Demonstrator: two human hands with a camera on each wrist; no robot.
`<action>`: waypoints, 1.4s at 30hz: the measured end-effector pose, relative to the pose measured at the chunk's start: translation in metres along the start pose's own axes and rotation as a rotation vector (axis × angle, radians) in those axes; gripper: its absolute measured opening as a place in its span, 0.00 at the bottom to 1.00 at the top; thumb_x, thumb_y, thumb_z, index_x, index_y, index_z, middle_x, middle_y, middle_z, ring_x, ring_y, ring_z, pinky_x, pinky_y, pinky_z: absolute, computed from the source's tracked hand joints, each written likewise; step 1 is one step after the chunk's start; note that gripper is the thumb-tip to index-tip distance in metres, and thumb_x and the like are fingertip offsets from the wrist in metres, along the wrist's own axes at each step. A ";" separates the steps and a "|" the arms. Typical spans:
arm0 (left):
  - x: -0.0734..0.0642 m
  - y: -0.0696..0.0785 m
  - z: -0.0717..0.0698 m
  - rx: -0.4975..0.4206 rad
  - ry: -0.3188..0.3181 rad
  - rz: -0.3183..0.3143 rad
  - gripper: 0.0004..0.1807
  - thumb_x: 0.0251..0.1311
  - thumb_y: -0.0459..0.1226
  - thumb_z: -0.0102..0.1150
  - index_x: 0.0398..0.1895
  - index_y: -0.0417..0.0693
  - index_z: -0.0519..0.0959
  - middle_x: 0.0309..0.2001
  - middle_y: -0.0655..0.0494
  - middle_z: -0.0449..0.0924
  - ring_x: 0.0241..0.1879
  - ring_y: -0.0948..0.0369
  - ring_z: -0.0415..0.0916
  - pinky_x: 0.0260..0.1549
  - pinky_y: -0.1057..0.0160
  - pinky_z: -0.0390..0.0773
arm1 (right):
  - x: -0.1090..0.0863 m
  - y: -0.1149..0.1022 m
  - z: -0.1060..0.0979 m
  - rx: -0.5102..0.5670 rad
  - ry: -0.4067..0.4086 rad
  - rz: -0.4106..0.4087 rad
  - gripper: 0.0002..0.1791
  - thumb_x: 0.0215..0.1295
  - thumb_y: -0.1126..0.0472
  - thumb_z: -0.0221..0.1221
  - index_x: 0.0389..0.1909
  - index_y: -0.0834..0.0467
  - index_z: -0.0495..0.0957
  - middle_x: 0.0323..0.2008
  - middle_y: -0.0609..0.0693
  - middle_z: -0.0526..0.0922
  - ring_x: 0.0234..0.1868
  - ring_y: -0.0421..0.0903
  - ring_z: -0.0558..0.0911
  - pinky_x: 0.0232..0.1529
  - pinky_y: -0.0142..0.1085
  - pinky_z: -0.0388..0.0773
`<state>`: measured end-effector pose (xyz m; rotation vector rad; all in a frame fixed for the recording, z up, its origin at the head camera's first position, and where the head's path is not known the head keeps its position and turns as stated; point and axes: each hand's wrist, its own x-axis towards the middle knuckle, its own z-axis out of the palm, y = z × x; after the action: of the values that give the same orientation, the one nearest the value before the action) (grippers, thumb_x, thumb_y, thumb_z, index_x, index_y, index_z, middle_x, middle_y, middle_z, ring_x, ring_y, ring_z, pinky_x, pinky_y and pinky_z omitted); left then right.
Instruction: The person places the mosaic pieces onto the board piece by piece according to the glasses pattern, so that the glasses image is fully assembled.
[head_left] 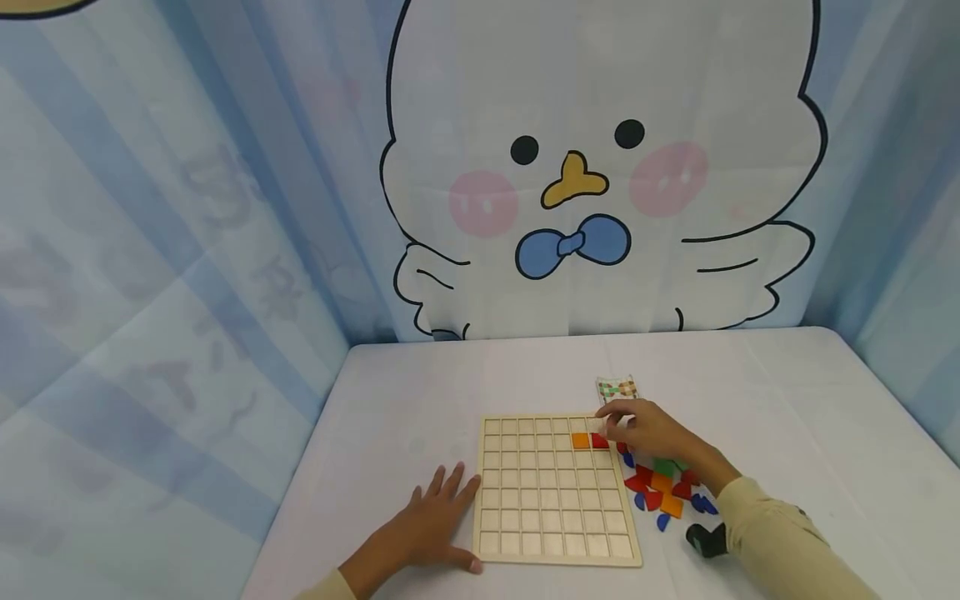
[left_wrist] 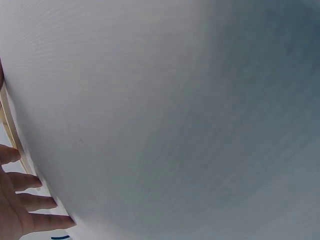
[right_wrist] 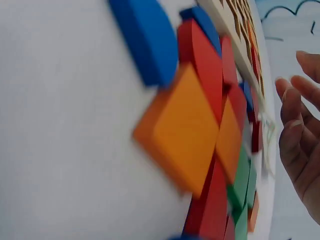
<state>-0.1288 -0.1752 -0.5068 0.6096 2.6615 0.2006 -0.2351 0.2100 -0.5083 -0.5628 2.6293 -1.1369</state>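
A pale wooden grid board (head_left: 555, 500) lies on the table. An orange square tile (head_left: 581, 441) and a red tile (head_left: 598, 441) sit side by side in its second row from the far edge, towards the right. My left hand (head_left: 435, 525) rests at the board's left edge with fingers spread. Over the board's far right corner hovers my right hand (head_left: 633, 425), its fingers bent loosely. In the right wrist view nothing shows between those fingers (right_wrist: 290, 107). Beside the board's right edge lies a pile of loose tiles, with orange tiles (right_wrist: 182, 132), red ones and blue half-rounds (right_wrist: 147, 40).
A small printed card or packet (head_left: 617, 388) lies beyond the board's far right corner, partly behind the right hand. Green tiles (head_left: 664, 469) lie under the right forearm. A black object (head_left: 707, 540) stands by the right sleeve. Patterned curtains (head_left: 600, 300) border the table.
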 end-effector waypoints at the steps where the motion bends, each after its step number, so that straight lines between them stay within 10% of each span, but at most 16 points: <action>1: 0.000 0.000 0.000 -0.002 0.000 0.002 0.66 0.39 0.74 0.65 0.80 0.53 0.54 0.80 0.39 0.46 0.77 0.33 0.46 0.61 0.25 0.63 | -0.002 0.003 -0.003 -0.001 0.012 0.012 0.18 0.70 0.55 0.62 0.54 0.60 0.81 0.38 0.49 0.82 0.30 0.43 0.79 0.34 0.31 0.81; 20: -0.001 -0.003 -0.004 -0.015 0.005 -0.004 0.66 0.39 0.74 0.66 0.80 0.54 0.53 0.80 0.40 0.46 0.77 0.33 0.46 0.62 0.26 0.62 | -0.020 0.023 -0.015 -0.155 0.120 0.101 0.14 0.65 0.55 0.67 0.49 0.56 0.85 0.38 0.47 0.82 0.36 0.43 0.74 0.34 0.29 0.76; 42: -0.001 0.001 0.001 -0.042 -0.011 -0.008 0.65 0.41 0.72 0.67 0.81 0.56 0.52 0.81 0.40 0.44 0.77 0.34 0.44 0.63 0.26 0.61 | -0.019 0.022 -0.016 -0.170 0.040 0.137 0.06 0.63 0.60 0.67 0.40 0.53 0.84 0.29 0.44 0.78 0.34 0.43 0.74 0.35 0.33 0.74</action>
<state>-0.1271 -0.1751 -0.5072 0.5844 2.6423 0.2493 -0.2288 0.2422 -0.5130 -0.3867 2.7681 -0.9009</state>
